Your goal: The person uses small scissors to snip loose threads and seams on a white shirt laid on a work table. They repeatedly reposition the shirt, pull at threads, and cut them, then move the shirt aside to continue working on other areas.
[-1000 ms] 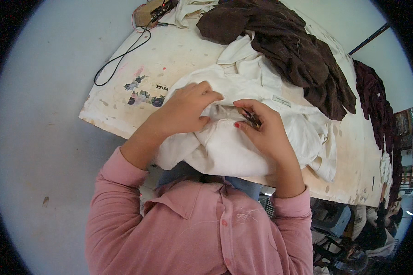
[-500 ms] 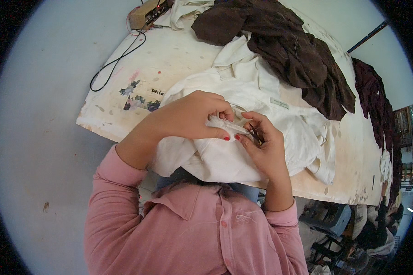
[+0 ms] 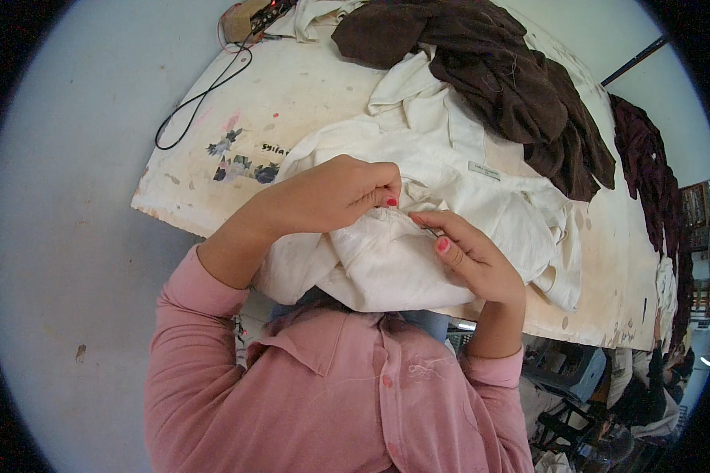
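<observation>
Stained cream table (image 3: 308, 87), grey floor (image 3: 63, 260), both hands (image 3: 406, 221) pinching white garment (image 3: 418, 268), brown cloth (image 3: 497, 71) behind

Stained white table (image 3: 308, 87) (worn), white garment (image 3: 450, 197), brown cloth (image 3: 513, 79), black cable (image 3: 205, 94)

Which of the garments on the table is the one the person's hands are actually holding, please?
The white garment at the near table edge: the left hand and right hand both pinch its fabric. The dark brown garment lies untouched farther back.
</observation>
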Tool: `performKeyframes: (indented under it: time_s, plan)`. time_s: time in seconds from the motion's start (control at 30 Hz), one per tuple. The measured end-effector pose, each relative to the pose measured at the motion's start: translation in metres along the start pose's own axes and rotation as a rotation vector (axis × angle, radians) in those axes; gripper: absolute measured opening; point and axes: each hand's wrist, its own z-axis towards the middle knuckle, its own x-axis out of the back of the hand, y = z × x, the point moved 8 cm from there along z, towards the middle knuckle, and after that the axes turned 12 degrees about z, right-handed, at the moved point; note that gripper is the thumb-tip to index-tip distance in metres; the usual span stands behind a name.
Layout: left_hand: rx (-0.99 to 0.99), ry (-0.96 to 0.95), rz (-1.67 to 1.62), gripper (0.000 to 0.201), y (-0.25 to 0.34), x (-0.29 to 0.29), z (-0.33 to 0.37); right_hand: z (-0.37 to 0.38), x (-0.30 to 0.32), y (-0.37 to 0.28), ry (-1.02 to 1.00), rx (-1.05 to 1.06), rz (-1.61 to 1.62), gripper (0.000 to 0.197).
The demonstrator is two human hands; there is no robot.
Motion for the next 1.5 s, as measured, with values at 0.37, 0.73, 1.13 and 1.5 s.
performKeyframes:
  time_s: [0.37,0.73,1.13,1.5]
  plan:
    - [0.050,0.025,0.073,0.015,0.001,0.002,-0.005,0.042,-0.005,-0.036,-0.275,-0.074,-0.632,0.030]
    - [0.067,0.022,0.068,0.016,0.006,0.008,-0.007,0.073,-0.016,-0.020,-0.425,-0.159,-0.507,0.025]
    - [0.077,0.019,0.062,0.014,0.005,0.009,-0.007,0.081,-0.014,-0.014,-0.452,-0.227,-0.427,0.022]
    - [0.123,-0.050,-0.340,0.018,-0.019,-0.001,-0.016,0.031,-0.006,-0.033,0.112,0.022,-0.338,0.027]
